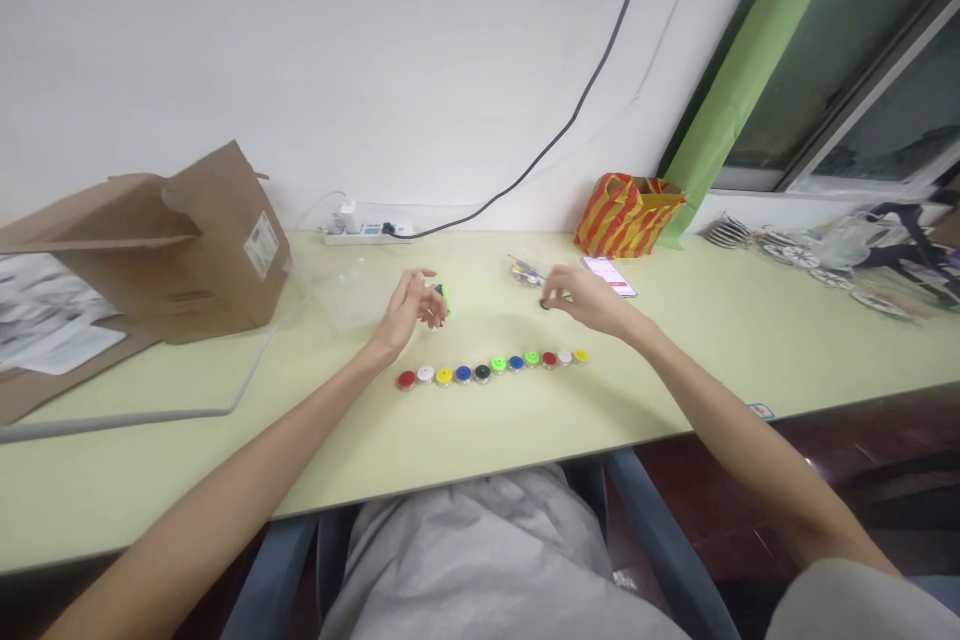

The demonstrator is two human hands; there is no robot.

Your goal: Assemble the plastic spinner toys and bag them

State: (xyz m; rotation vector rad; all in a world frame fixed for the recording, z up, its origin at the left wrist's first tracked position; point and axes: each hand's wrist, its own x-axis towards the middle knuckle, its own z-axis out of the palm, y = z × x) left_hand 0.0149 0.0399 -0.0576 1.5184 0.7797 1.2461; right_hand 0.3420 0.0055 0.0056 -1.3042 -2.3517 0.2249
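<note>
A row of several small round coloured caps (493, 366) lies on the pale yellow-green table (750, 340), red at the left end and yellow at the right. My left hand (409, 308) hovers above the row's left part, fingers curled round a small green and dark piece (443, 299). My right hand (581, 299) is above the row's right end, fingertips pinched on a small dark round piece (545, 304). Just beyond it lies a small clear bag of parts (526, 271).
A brown cardboard box (161, 240) stands at the left on a clear plastic sheet (247, 370). A white power strip (367, 232) with a black cable sits by the wall. A red-and-yellow striped bag (626, 213) and a phone (609, 275) lie at the right; clutter fills the far right.
</note>
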